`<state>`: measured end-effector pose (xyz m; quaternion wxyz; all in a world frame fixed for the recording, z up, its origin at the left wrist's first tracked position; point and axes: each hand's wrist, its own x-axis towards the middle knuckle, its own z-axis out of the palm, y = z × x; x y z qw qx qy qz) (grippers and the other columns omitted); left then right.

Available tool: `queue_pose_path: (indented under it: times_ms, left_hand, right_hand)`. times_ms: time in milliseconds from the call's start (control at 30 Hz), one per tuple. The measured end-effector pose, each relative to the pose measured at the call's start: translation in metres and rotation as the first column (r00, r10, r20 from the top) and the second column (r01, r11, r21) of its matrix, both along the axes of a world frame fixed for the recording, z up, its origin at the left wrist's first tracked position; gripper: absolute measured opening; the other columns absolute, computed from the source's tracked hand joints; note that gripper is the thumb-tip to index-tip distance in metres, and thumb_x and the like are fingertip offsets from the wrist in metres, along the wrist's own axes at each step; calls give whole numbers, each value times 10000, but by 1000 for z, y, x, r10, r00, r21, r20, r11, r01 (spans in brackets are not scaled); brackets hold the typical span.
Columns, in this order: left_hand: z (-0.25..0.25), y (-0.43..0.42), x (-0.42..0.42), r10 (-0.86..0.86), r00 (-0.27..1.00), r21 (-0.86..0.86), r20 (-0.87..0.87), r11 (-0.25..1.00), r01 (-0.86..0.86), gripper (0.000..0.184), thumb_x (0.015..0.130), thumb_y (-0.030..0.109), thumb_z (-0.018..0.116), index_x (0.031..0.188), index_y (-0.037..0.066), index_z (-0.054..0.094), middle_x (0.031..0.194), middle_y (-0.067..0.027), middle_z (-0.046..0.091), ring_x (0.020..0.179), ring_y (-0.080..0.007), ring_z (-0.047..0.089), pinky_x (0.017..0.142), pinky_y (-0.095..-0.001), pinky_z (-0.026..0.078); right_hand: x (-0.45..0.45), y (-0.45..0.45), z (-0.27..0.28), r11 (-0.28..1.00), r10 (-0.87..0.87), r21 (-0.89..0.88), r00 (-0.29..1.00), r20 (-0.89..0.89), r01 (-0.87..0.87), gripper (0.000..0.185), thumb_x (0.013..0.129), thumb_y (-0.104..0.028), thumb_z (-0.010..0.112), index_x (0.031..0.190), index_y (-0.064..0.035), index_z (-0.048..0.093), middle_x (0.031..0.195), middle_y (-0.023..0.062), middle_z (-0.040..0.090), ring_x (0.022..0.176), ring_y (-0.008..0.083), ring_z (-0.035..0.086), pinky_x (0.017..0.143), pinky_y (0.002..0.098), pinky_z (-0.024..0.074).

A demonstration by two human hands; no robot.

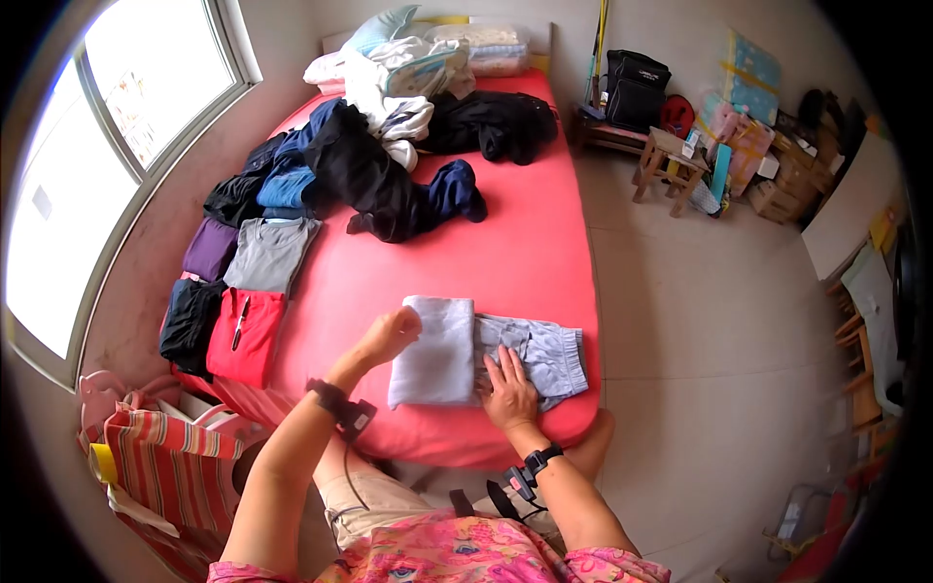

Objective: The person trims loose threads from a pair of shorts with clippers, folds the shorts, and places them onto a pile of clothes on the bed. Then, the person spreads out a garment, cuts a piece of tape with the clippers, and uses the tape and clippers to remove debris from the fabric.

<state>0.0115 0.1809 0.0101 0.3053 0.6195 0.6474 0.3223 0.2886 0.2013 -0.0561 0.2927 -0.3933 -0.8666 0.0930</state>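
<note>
Light grey pants (544,355) lie near the bed's front edge, their gathered elastic waistband facing right. A paler grey folded section (434,360) covers their left part; whether it belongs to the same garment I cannot tell. My right hand (510,391) rests flat on the pants with fingers spread, just right of the fold. Over the left edge of the paler section is my left hand (391,334), its fingers curled closed. Whether cloth is caught inside that fist is hidden.
Folded clothes, including a red garment (248,335) and a grey shirt (270,253), line the bed's left side. A loose black and navy heap (374,180) lies farther back. A striped bag (170,466) stands at lower left, a wooden stool (671,160) on the floor at right.
</note>
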Motion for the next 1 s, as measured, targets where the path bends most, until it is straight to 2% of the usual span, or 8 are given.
queue_pose_path:
  times_ms: [233, 467, 533, 667, 733, 767, 900, 1000]
  left_hand:
    - [-36, 37, 38, -26, 957, 208, -289, 974, 89, 60, 784, 49, 592, 841, 46, 574, 864, -150, 589, 796, -357, 587, 712, -412, 478]
    - [-45, 44, 40, -23, 910, 135, -415, 987, 87, 60, 811, 79, 532, 825, 51, 582, 883, -153, 599, 813, -360, 605, 704, -443, 480]
    - [-45, 41, 35, -35, 955, 231, -293, 967, 106, 6, 792, 50, 565, 793, 45, 567, 805, -166, 591, 754, -368, 575, 680, -422, 471]
    - [-31, 27, 28, -113, 951, 127, -287, 980, 155, 53, 821, 56, 556, 866, 31, 569, 801, -151, 619, 778, -323, 611, 698, -390, 491]
    - [-20, 12, 22, -109, 993, 10, 50, 994, 109, 92, 899, 96, 549, 958, 27, 559, 883, -108, 643, 835, -232, 633, 746, -342, 508]
    - [-17, 5, 15, -110, 993, 10, 50, 994, 110, 92, 899, 96, 549, 958, 27, 559, 883, -108, 643, 835, -232, 633, 746, -342, 508]
    - [4, -40, -26, -6, 859, -196, 511, 973, 124, 125, 938, 128, 550, 1003, 21, 538, 964, -56, 615, 902, -151, 613, 802, -296, 507]
    - [9, -86, -66, 76, 971, -336, 225, 942, 4, 116, 901, 96, 542, 905, -13, 582, 790, -56, 627, 724, -156, 617, 661, -294, 517]
  right_hand:
    - [0, 0, 0, 1000, -11, 3, 1000, 14, 11, 612, 679, -189, 734, 1262, -132, 555, 1376, 143, 468, 1270, 317, 446, 947, 369, 466]
    - [0, 0, 1, 1000, -10, 10, 999, 32, 10, 538, 741, -247, 712, 1244, -126, 564, 1365, 144, 477, 1273, 311, 443, 922, 363, 481]
    - [0, -1, 1, 1000, -13, -23, 1000, 20, 14, 606, 674, -188, 735, 1252, -130, 563, 1373, 142, 472, 1273, 313, 444, 955, 366, 460]
    - [-1, 0, 0, 1000, -13, 7, 1000, -2, 13, 603, 675, -192, 737, 1249, -129, 565, 1372, 141, 472, 1275, 313, 442, 957, 366, 458]
    - [0, 0, 2, 1000, -9, -9, 1000, 0, 9, 606, 676, -193, 738, 1252, -127, 561, 1373, 142, 470, 1276, 314, 440, 956, 366, 459]
    - [0, 0, 1, 1000, -10, -9, 1000, 0, 10, 606, 676, -193, 738, 1252, -127, 561, 1373, 142, 470, 1276, 314, 440, 956, 366, 459]
    - [0, 0, 0, 1000, -5, -3, 1000, -15, 5, 603, 679, -187, 735, 1251, -120, 555, 1376, 146, 466, 1276, 317, 439, 958, 366, 458]
    - [0, 0, 2, 1000, 0, -6, 1000, -9, 0, 592, 684, -183, 727, 1247, -113, 555, 1377, 152, 464, 1275, 321, 440, 956, 367, 460]
